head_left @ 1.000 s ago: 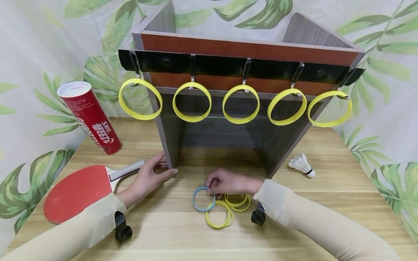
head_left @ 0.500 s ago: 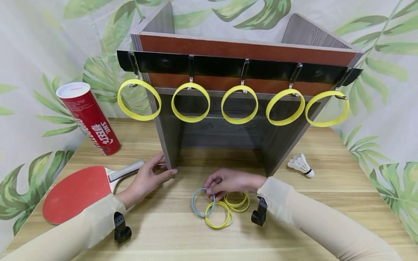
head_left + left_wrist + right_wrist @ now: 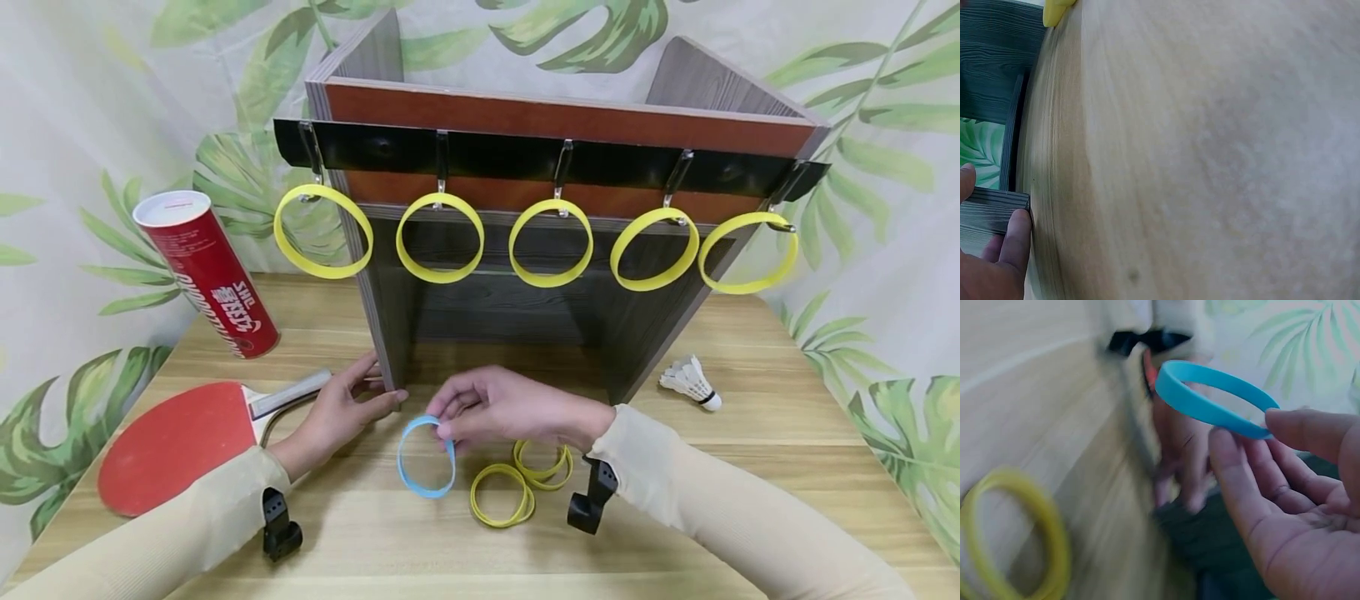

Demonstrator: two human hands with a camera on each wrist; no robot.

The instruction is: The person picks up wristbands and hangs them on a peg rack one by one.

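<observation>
In the head view a light-blue silicone wristband (image 3: pixel 426 457) is raised above the table, pinched by my right hand (image 3: pixel 510 407) between thumb and fingertips. The right wrist view shows the blue band's edge between the thumb (image 3: pixel 1310 428) and fingers. My left hand (image 3: pixel 347 410) grips the lower front edge of the left side panel (image 3: pixel 390 367) of a grey wooden stand; the left wrist view shows fingers on both sides of that panel (image 3: pixel 997 203). Several yellow wristbands (image 3: pixel 501 496) lie on the table below my right hand.
Several yellow wristbands (image 3: pixel 551 243) hang from hooks on a black strip (image 3: pixel 495 154) across the stand's front. To the left are a red table-tennis bat (image 3: pixel 180 442) and an upright red can (image 3: pixel 210 275). A shuttlecock (image 3: pixel 690 383) lies at the right.
My right hand has lifted the blue wristband off the yellow ones and carried it left, towards my left hand. The left hand has stayed on the panel.
</observation>
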